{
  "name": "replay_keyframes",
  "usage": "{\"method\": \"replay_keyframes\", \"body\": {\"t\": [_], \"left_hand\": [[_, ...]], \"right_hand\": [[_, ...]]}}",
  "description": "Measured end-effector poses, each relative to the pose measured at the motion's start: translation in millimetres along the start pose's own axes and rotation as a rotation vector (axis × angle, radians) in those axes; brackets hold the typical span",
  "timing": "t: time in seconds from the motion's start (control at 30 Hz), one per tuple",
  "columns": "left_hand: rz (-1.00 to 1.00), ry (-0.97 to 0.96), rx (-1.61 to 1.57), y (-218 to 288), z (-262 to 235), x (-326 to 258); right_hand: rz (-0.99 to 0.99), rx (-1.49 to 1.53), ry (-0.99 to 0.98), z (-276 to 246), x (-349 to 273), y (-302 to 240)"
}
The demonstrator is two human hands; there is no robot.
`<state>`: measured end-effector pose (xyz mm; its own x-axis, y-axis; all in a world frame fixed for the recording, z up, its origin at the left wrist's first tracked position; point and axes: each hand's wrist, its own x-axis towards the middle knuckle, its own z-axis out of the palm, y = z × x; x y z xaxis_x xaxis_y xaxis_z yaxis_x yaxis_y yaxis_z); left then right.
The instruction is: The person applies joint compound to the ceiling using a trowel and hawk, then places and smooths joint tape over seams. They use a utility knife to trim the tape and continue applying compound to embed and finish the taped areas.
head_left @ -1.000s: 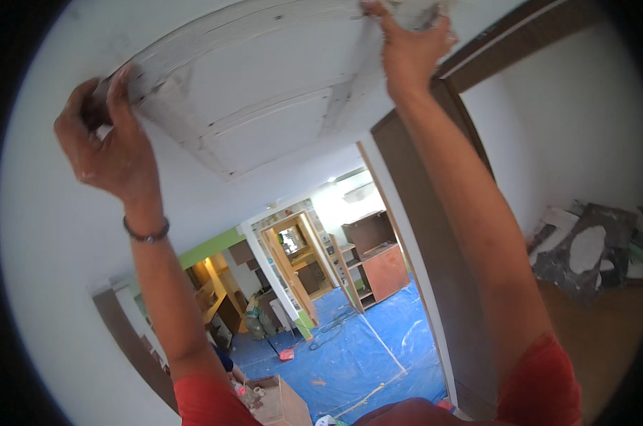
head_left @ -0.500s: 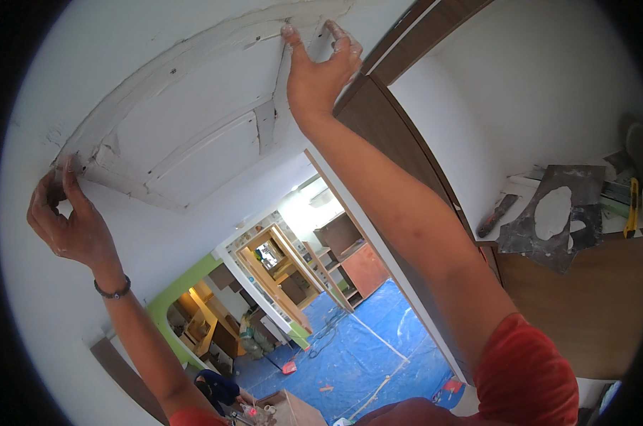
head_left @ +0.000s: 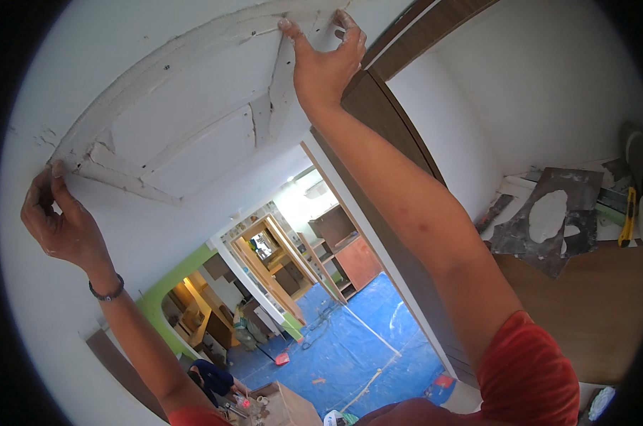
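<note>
Both my arms reach up to a white ceiling patch (head_left: 200, 82) with rough pale filler, dark screw dots and raised seams. A long, thin whitish strip (head_left: 133, 69), resembling joint tape, runs along its far edge. At the strip's left end, my left hand (head_left: 64, 220) is closed, thumb and fingertips together against the surface. My right hand (head_left: 328, 67) touches the other end, its thumb on the strip and its dusty fingers spread apart from it, partly curled. Whether the strip is loose or stuck down I cannot tell.
Brown wooden frames (head_left: 385, 106) border the patch on the right. On a shelf lie dark plates (head_left: 573, 188) smeared with white filler and a yellow cutter (head_left: 627, 216). Below, blue sheeting (head_left: 357, 348) covers the floor; a person (head_left: 215, 376) is low at the left, near a wooden box (head_left: 286, 405).
My view has shifted slightly. Both hands stay at the strip's two ends; the right hand's fingertips have spread a little further from its thumb.
</note>
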<state>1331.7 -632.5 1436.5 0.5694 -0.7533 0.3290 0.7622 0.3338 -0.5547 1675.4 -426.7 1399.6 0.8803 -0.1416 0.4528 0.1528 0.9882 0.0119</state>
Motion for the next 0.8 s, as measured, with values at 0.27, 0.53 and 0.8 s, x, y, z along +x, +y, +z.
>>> {"method": "replay_keyframes", "body": {"t": [0.27, 0.53, 0.8], "left_hand": [[0.069, 0.032, 0.249, 54, 20, -7], [0.046, 0.119, 0.307, 63, 43, 25], [-0.113, 0.105, 0.273, 29, 1, 27]], "right_hand": [[-0.041, -0.004, 0.012, -4, 11, 6], [-0.031, -0.016, -0.008, -4, 11, 1], [0.021, -0.043, -0.060, -10, 21, 4]]}}
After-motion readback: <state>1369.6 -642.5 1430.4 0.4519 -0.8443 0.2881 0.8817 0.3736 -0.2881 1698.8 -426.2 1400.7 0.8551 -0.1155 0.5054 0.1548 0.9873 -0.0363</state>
